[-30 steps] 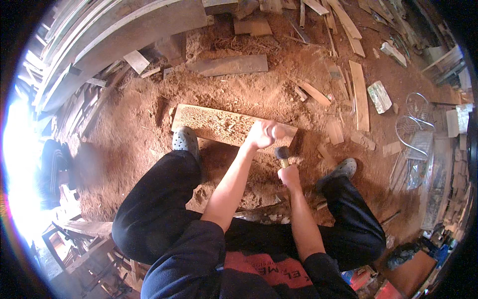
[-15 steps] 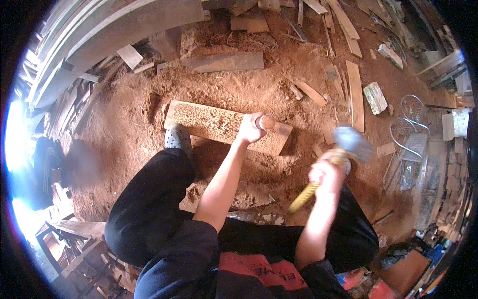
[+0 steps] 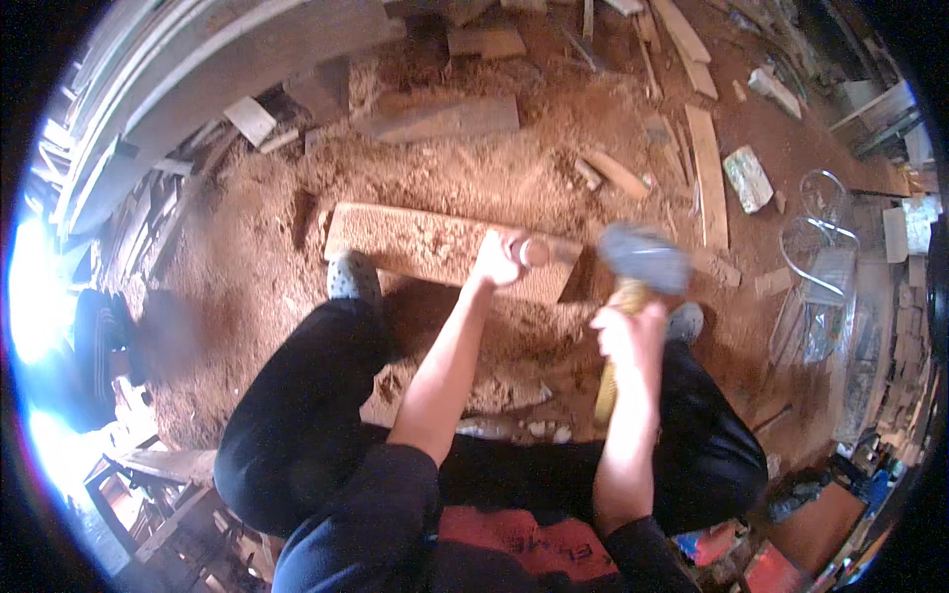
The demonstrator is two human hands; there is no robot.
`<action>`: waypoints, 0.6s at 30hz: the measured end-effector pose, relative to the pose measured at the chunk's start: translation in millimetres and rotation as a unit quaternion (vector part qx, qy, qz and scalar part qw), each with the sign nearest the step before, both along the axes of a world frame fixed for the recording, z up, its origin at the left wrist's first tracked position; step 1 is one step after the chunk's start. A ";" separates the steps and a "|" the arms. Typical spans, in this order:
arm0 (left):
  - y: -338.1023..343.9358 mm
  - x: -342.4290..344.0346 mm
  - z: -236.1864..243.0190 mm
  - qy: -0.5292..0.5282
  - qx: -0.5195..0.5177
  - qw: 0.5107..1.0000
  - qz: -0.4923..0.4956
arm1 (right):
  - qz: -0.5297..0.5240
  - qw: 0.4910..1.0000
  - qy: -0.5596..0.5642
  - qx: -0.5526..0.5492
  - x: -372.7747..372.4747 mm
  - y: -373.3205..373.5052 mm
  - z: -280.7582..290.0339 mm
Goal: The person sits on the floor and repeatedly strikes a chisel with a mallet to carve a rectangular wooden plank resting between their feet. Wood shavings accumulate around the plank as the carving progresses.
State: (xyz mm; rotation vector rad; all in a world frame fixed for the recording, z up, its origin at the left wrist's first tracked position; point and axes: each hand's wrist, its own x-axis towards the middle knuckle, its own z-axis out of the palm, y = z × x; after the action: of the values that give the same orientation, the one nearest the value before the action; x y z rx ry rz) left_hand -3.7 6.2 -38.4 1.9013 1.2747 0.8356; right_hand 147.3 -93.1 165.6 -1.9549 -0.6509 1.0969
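Observation:
My left hand is wrapped round the round wooden handle of a chisel, upright over the right part of a plank. The chisel's blade is hidden below my hand. Rows of gouge marks and loose chips cover the plank's top, which lies on the ground in front of me. In my right hand, a hammer with a thick grey head and a yellow handle is raised just right of the chisel, apart from it. The hammer is slightly blurred.
My left shoe is against the plank's near left edge; my right shoe stands behind the hammer. Wood offcuts and a pale block lie on the reddish ground. Long boards are stacked at far left, a wire-framed item at right.
My right hand has swung the hammer leftward, its head now closer to the chisel and its handle more upright. My left hand keeps its grip at about the same place on the plank.

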 end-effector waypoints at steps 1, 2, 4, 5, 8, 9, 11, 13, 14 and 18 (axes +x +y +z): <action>-1.8 -0.2 6.5 -0.024 -0.045 0.999 -0.018 | -0.004 0.997 0.030 0.074 6.6 -7.6 25.5; 3.4 -0.8 17.1 -0.048 -0.084 0.995 -0.036 | -0.007 0.986 0.059 0.154 12.9 -12.0 40.4; 3.8 -0.2 18.0 -0.078 -0.121 0.988 -0.052 | -0.033 0.925 0.115 0.360 10.0 -10.0 51.2; 0.7 0.4 14.8 -0.085 -0.119 0.988 -0.049 | -0.043 0.900 0.125 0.415 0.0 -8.8 44.9; 2.5 3.3 19.6 -0.075 -0.093 0.992 -0.052 | 0.013 0.992 -0.127 0.000 -24.9 -5.9 -56.9; 5.8 -1.0 14.7 -0.067 -0.096 0.992 -0.055 | 0.069 0.996 -0.036 -0.050 -20.0 0.4 -77.0; 2.4 -0.5 11.1 -0.055 -0.097 0.992 -0.066 | 0.114 0.987 -0.098 -0.060 -2.0 0.4 -124.8; -2.0 -5.6 13.0 -0.075 -0.103 0.991 -0.033 | 0.136 0.977 -0.131 -0.104 4.8 -6.5 -125.7; 1.1 -10.4 13.6 -0.061 -0.096 0.993 -0.033 | 0.148 0.970 -0.148 -0.125 8.0 -9.5 -126.1; 6.1 -19.8 -3.2 -0.136 -0.057 0.989 -0.011 | 0.175 0.948 -0.191 -0.187 12.7 -32.1 -198.5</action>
State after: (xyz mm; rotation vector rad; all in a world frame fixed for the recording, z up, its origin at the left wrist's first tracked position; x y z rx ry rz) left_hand -23.5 12.3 -41.5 1.6441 1.1094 0.9525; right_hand 160.0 -125.2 -32.9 -2.4804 -1.0963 1.1176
